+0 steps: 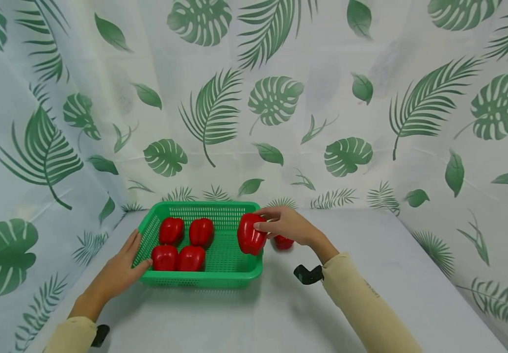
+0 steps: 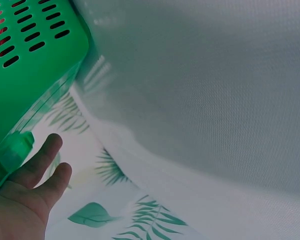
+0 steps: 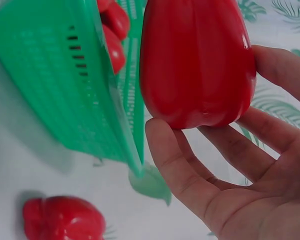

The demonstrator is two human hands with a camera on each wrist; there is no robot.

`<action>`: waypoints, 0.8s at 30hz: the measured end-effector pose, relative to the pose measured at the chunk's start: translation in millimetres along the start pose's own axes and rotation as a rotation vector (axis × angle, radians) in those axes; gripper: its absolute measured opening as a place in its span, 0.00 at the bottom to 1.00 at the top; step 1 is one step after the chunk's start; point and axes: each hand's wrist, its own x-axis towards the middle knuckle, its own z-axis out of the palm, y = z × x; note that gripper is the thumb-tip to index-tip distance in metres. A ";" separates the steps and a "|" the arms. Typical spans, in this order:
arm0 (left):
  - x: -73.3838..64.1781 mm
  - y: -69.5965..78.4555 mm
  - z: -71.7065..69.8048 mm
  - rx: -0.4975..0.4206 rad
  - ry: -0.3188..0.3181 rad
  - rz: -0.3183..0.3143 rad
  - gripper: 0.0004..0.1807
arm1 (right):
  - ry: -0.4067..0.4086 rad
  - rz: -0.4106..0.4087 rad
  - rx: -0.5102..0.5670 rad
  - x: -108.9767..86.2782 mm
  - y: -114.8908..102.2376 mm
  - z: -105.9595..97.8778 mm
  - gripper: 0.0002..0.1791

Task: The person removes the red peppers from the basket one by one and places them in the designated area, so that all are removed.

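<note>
My right hand point(image 1: 288, 226) holds a red bell pepper point(image 1: 249, 236) between thumb and fingers, over the right end of a green plastic basket point(image 1: 201, 276). In the right wrist view the fingertips touch the lower end and side of this pepper point(image 3: 197, 65), which is held beside the basket wall point(image 3: 45, 75). Several more red bell peppers point(image 1: 191, 258) lie inside the basket, grouped toward its left. At the basket's left rim, my left hand point(image 1: 119, 274) rests with fingers extended along the side and thumb at the front corner.
Another red bell pepper point(image 1: 284, 243) lies on the white tabletop point(image 1: 218, 318) just right of the basket, partly hidden behind my right hand. A leaf-patterned cloth point(image 1: 307, 122) hangs behind the table and along both sides.
</note>
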 end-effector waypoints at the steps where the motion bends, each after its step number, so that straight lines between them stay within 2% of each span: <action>1: 0.2 -0.4 0.0 0.002 0.000 0.001 0.52 | 0.006 0.004 0.011 -1.1 1.4 -2.2 0.29; 6: 0.1 -0.2 0.6 0.003 0.005 0.007 0.51 | 0.021 0.016 0.048 -7.4 10.2 -12.0 0.30; 15: 1.0 0.4 0.4 0.002 0.008 0.008 0.51 | 0.047 0.049 0.033 -22.4 29.7 -29.4 0.31; 24: 1.2 -0.8 0.0 0.002 0.001 0.008 0.51 | 0.033 0.088 0.066 -35.6 51.3 -38.0 0.28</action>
